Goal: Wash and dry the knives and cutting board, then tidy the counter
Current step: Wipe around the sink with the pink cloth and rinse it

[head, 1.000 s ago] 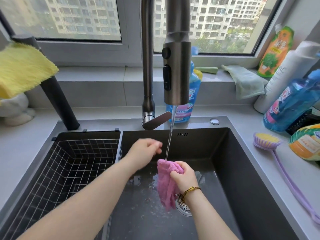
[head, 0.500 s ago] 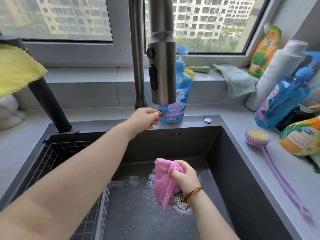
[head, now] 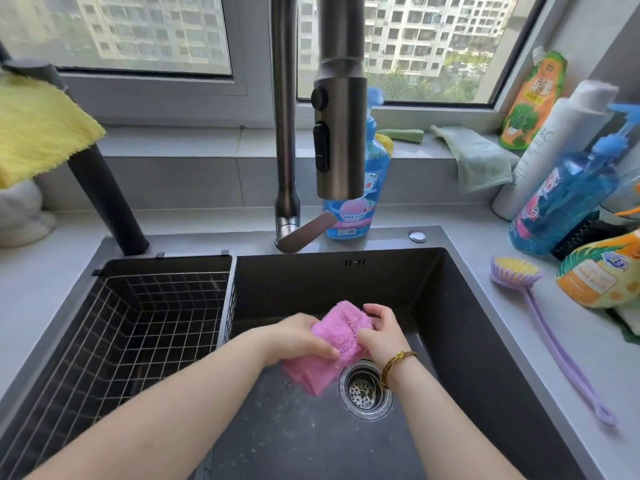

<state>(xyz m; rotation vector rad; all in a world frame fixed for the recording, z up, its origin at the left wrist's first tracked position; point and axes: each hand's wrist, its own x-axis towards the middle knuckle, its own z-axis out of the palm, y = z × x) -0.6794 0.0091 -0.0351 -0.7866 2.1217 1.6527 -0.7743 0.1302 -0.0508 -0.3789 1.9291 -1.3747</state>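
Desk: it wraps the sink on three sides. We can find neither knives nor board anywhere in view, so the task's own pieces lie outside what we see.
Sink: dark and wet on the floor. Both our arms reach into it from the near edge.
Basket: wire, hung in the sink's left part, well left of our hands.
Tap: its head hangs over the back of the sink, farther from us than the cloth. We see no stream from it.
Cloth: pink and bunched, held off the sink floor between our two grips. Its long axis runs from far right at the top to near left, where a loose tail hangs down.
Left grip: fingers are curled round the near-left half, just above the tail.
Right grip: thumb and fingers pinch the far-right end, close beside the left grip.
Drain: just right of the hanging tail, below the right wrist. With one grip at each end, we judge a wring comes next, twisting about that axis.
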